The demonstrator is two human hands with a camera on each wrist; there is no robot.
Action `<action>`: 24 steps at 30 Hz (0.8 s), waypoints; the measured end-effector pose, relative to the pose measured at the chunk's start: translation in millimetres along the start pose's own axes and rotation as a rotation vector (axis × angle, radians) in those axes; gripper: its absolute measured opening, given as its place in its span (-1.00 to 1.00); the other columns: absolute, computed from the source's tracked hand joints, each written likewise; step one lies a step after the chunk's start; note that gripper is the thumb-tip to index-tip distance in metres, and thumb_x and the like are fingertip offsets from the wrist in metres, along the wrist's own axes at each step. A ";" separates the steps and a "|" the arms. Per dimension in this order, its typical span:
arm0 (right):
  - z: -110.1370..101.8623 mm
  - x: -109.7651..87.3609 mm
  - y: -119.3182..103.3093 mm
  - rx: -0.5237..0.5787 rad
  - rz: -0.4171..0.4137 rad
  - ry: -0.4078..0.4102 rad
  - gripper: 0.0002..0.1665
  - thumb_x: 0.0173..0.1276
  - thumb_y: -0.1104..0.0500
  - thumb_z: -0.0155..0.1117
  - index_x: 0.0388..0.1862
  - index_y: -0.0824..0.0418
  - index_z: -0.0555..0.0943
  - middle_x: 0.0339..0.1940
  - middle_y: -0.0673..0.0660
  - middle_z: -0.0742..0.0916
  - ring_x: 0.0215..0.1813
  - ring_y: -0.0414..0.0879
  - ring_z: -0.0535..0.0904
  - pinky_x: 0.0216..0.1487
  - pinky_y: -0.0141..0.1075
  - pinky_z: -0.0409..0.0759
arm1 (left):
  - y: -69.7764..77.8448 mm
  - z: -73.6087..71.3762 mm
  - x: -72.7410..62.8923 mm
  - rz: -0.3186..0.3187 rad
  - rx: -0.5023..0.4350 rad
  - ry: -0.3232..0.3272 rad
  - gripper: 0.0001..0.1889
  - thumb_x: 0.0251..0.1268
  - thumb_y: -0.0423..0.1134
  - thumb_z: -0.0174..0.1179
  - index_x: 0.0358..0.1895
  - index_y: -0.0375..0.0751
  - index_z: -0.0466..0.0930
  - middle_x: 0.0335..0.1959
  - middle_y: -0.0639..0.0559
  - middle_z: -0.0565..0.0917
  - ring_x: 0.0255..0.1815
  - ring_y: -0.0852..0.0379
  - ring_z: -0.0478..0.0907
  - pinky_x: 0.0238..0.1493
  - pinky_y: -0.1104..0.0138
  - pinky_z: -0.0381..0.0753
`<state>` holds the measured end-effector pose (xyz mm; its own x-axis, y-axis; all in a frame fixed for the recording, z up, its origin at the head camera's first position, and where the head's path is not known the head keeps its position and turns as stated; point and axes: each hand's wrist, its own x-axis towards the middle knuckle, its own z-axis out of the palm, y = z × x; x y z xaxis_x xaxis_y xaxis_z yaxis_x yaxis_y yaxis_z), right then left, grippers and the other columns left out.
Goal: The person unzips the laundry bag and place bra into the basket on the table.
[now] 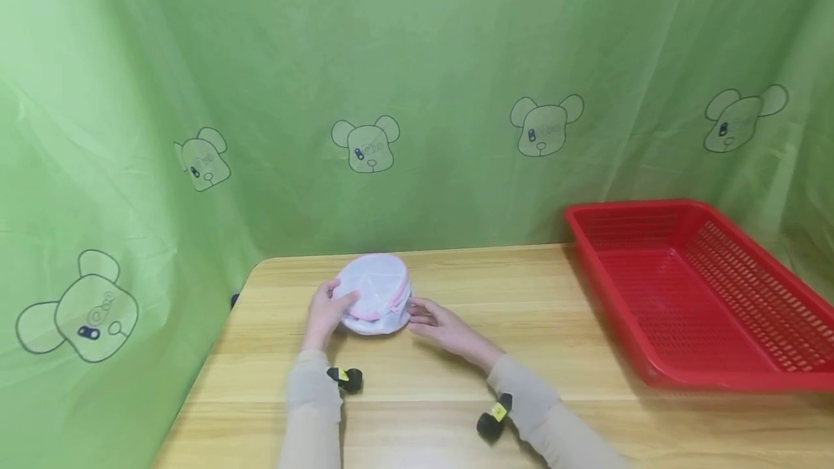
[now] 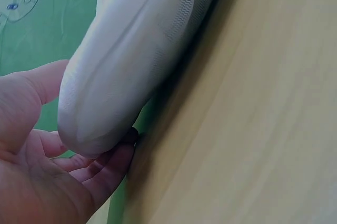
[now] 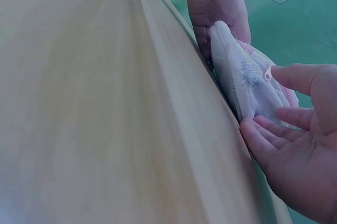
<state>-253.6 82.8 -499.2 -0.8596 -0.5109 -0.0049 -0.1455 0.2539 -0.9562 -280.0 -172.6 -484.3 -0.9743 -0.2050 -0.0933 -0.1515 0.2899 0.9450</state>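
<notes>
A round white mesh laundry bag [image 1: 373,286] with a pink zipper around its top edge lies near the back of the table. My left hand [image 1: 328,310] grips its left side, thumb over the top. In the left wrist view, the fingers of that hand [image 2: 58,155] curl under the bag's rounded edge [image 2: 121,60]. At the opposite side is my right hand [image 1: 449,328], its fingers loosely bent. In the right wrist view, its fingertips [image 3: 253,129] rest against the mesh wall, and the thumb is right at the pink zipper pull [image 3: 268,74].
A large red plastic basket [image 1: 635,331] with slotted walls stands at the right of the wooden table [image 1: 495,281]. Green curtain [image 1: 449,35] with bear-head drawings hangs behind and at the left. A small black camera is strapped to each wrist.
</notes>
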 end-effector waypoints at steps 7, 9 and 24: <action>-14.9 -16.6 1.7 0.001 0.023 -0.002 -0.26 0.47 0.09 0.13 0.51 0.29 0.15 0.44 0.33 0.41 0.42 0.22 0.38 0.45 0.02 0.35 | 4.4 17.6 -5.9 -0.001 0.004 0.000 -0.31 0.18 -0.18 0.31 0.35 -0.36 0.29 0.42 -0.38 0.30 0.46 -0.27 0.23 0.52 -0.02 0.17; -19.4 -21.1 2.7 -0.002 0.035 0.004 -0.26 0.47 0.07 0.12 0.51 0.27 0.15 0.45 0.31 0.40 0.42 0.20 0.38 0.45 0.02 0.34 | 6.3 23.1 -7.4 0.000 -0.005 0.001 -0.31 0.17 -0.19 0.32 0.35 -0.37 0.30 0.41 -0.38 0.31 0.45 -0.27 0.24 0.52 -0.02 0.18; -43.2 -43.7 8.1 0.052 0.112 0.039 -0.24 0.40 -0.02 0.21 0.51 0.09 0.20 0.46 0.17 0.43 0.45 0.11 0.37 0.47 0.01 0.32 | 19.2 54.5 -18.6 -0.026 -0.035 0.016 -0.31 0.11 -0.25 0.36 0.32 -0.39 0.32 0.37 -0.39 0.36 0.38 -0.27 0.34 0.48 -0.01 0.26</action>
<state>-238.4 142.7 -494.1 -0.8878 -0.4488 -0.1022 -0.0225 0.2641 -0.9642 -273.8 -112.3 -481.6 -0.9673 -0.2273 -0.1128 -0.1702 0.2517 0.9527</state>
